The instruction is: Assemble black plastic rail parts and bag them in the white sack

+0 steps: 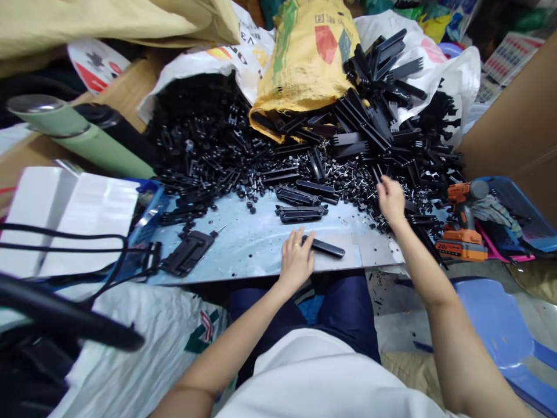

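Person seated at a pale blue surface (256, 238), seen from close behind. The left hand (297, 260) is palm down, with its fingers bent over the near end of a black bar (327, 248). It holds the bar flat on the surface near the front edge. The right hand (390, 200) is stretched further out, its fingers curled together at the edge of the pile of black parts (348, 145) and touching the small loose pieces there. Can't tell whether it has hold of anything, the pieces are too small.

The pile covers the back half of the surface and spills from a yellow sack (307, 52) and a white sack (226, 55). Two flat black clips (301, 213) lie just beyond the bar, between it and the pile. A black hinged piece (188, 252) lies well to the left. An orange drill (462, 223) stands at the right end, just beside the right forearm. A blue stool (500, 325) stands to the right, below the surface. A green tube (82, 136) lies tilted at the far left.
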A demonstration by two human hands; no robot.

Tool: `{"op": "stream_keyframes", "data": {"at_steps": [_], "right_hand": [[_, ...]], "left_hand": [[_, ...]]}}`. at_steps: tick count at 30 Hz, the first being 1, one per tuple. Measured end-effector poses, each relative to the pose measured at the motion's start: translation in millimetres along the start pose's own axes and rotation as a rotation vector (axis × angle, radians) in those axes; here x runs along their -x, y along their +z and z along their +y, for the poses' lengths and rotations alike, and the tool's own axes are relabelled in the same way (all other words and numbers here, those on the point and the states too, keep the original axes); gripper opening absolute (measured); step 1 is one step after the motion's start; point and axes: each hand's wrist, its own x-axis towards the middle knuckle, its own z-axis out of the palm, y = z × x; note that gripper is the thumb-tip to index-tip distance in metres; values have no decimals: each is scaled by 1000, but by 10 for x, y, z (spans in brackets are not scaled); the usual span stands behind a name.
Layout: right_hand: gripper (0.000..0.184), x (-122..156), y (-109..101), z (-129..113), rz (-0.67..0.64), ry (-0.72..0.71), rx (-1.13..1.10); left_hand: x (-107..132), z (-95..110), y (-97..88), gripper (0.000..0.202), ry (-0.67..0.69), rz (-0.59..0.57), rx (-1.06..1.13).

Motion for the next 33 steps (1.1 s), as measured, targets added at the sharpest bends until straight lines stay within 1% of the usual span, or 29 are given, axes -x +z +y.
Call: {"op": "stream_keyframes", "data": {"at_steps": [1, 2, 3, 4, 5, 6, 7, 8, 10, 12, 13, 15, 17, 18, 19, 20, 21, 22, 24, 25, 26, 27, 30, 31, 33], "right_hand": [[39, -203, -85, 106, 63, 114, 53], [38, -382, -160, 196, 74, 228, 82], [36, -530, -224, 270, 60, 325, 104], [35, -644, -281, 329, 33, 402, 127], [34, -725, -331, 376, 4, 457, 158], [33, -775, -378, 416, -29, 485, 202], [33, -796, -425, 454, -71, 484, 253], [32, -793, -473, 494, -132, 455, 300], [29, -726, -571, 580, -295, 358, 381], [29, -593, -654, 668, -451, 257, 445], [33, -510, -682, 706, -518, 206, 456], [47, -340, -700, 766, -615, 73, 420], [55, -205, -675, 805, -641, -78, 371], [54, -166, -658, 819, -636, -126, 367], [50, -149, -646, 831, -612, -144, 377], [47, -154, -645, 840, -563, -139, 390], [45, -176, -656, 845, -482, -117, 400], [47, -208, -680, 845, -374, -85, 405], [55, -275, -757, 824, -149, 3, 435], [57, -293, -800, 804, -101, 58, 467], [56, -292, -841, 778, -127, 115, 506], [52, -268, -876, 749, -214, 169, 549], [40, -75, -928, 677, -588, 293, 690], [40, 14, -930, 668, -668, 332, 732], [52, 182, -920, 681, -729, 393, 776]], "left_hand": [[-52, -5, -23, 40, 90, -108, -69], [-113, -8, -44, 38, 164, -209, -118], [-173, -11, -63, 36, 215, -284, -155], [-224, -15, -81, 33, 244, -325, -185], [-261, -21, -100, 31, 258, -335, -209], [-280, -30, -121, 29, 264, -322, -228], [-282, -44, -146, 28, 267, -297, -242], [-269, -61, -175, 28, 267, -269, -254], [-219, -104, -235, 28, 267, -230, -267], [-165, -150, -277, 27, 275, -211, -270], [-143, -171, -284, 27, 281, -204, -266], [-109, -207, -268, 27, 285, -190, -255], [-83, -238, -222, 27, 283, -174, -247], [-71, -251, -196, 27, 283, -166, -243], [-58, -265, -171, 27, 285, -157, -237], [-44, -277, -151, 27, 290, -145, -229], [-30, -288, -135, 27, 295, -132, -220], [-17, -297, -125, 27, 298, -123, -211], [6, -307, -119, 26, 301, -114, -198], [14, -307, -120, 26, 304, -111, -195], [20, -304, -121, 26, 308, -105, -194], [24, -299, -121, 26, 316, -95, -193], [30, -278, -117, 25, 359, -59, -181], [32, -273, -115, 25, 373, -52, -174], [36, -271, -113, 25, 386, -48, -158]]}}
